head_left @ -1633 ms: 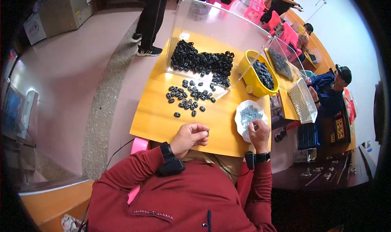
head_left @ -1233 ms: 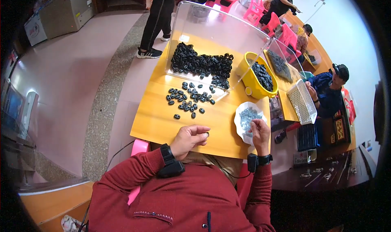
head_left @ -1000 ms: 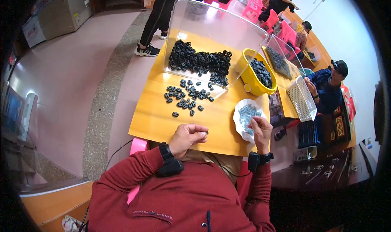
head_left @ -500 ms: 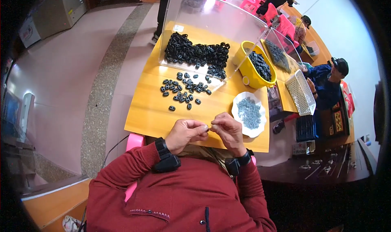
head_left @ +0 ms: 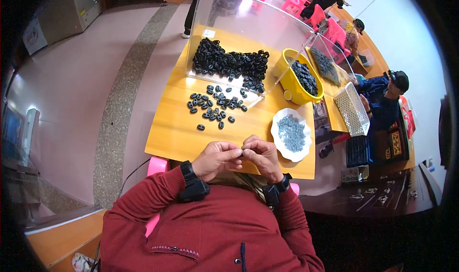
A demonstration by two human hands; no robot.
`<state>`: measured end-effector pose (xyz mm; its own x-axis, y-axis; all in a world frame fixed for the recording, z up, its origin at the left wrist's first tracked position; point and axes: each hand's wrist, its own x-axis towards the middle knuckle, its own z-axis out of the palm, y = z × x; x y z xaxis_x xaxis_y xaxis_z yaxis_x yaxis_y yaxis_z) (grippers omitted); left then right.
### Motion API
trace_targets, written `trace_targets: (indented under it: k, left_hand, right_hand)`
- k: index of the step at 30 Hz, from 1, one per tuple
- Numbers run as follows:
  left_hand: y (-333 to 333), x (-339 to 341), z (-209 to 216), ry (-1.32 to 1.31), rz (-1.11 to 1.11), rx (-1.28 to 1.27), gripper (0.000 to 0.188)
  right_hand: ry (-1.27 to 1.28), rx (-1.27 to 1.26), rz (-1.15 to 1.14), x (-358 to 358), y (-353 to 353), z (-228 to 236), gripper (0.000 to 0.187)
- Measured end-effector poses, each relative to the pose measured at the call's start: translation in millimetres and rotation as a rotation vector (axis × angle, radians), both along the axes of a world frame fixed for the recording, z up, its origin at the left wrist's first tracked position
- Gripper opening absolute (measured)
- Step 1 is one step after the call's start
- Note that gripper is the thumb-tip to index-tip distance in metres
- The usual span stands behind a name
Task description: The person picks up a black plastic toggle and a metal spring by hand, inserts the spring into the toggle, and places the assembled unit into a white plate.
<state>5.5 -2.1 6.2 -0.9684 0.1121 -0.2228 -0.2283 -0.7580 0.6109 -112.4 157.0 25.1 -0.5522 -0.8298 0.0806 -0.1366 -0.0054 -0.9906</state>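
My left hand (head_left: 219, 160) and my right hand (head_left: 263, 157) meet fingertip to fingertip over the near edge of the wooden table (head_left: 179, 137). Both are closed in a pinch. A small dark piece barely shows between the left fingertips; whatever the right fingers hold is hidden. Beyond my hands lie several loose black oval two-holed plastic pieces (head_left: 221, 114), which look like cord locks. To the right of my right hand, a white scalloped plate (head_left: 276, 133) carries a heap of tiny grey pieces (head_left: 292, 132), too small to name surely.
A clear plastic bin (head_left: 253, 16) lies tipped toward me, with a black heap (head_left: 229, 62) inside. Right of it stands a yellow tub (head_left: 292, 91) of black pieces. Farther right are a white perforated basket (head_left: 353, 110) and a seated co-worker (head_left: 382, 97). Pink chairs (head_left: 334, 35) stand beyond.
My right hand has shifted left, so its fingertips now touch those of my left hand. The small dark piece seen between them is now mostly covered.
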Motion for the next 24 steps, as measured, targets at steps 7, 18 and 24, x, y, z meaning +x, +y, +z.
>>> trace_targets:
  k: [7,18,24]
  left_hand:
    - [1,0,-6,-0.014,0.042,0.002,0.019]
    - [0,-3,-7,-0.038,0.178,-0.067,0.018]
    - [0,-2,0,-0.073,0.156,-0.032,0.016]
  right_hand:
    - [-0.023,-0.026,-0.009,3,-2,-4,0.005]
    - [-0.208,-0.092,-0.145,13,-11,-10,0.006]
    - [-0.098,-0.067,-0.117,10,-12,-9,0.004]
